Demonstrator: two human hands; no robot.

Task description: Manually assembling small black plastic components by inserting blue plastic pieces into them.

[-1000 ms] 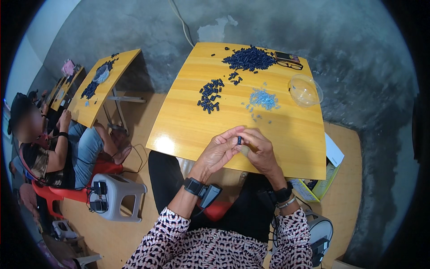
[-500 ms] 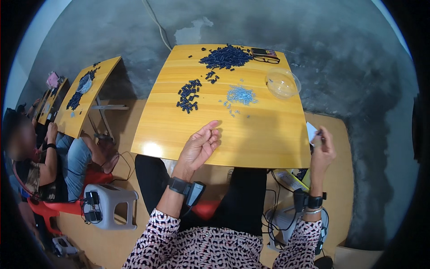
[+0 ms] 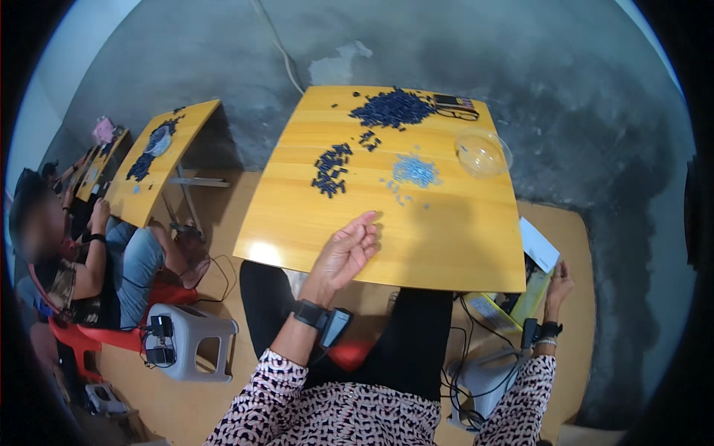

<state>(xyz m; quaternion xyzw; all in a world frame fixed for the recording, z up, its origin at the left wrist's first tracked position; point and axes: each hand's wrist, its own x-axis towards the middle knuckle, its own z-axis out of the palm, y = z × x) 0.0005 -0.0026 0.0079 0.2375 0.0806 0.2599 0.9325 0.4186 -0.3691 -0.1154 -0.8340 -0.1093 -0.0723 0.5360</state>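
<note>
Pieces (image 3: pixel 327 181), dark: likely light, stiff; pinch mid-length. My left fingers (image 3: pixel 363 239) loosely curled; right fingers (image 3: pixel 563 270), beside yellow bin (image 3: pixel 532 302): grip unclear.

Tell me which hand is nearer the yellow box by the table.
Right. The right hand is at the right side of the yellow box; contact is unclear. The left hand is farther left, over the near part of the table.

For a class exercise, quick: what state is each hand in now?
Left hand: open, loosely curled, nothing visible held.
Right hand: beside yellow box, grip cannot be told.
</note>
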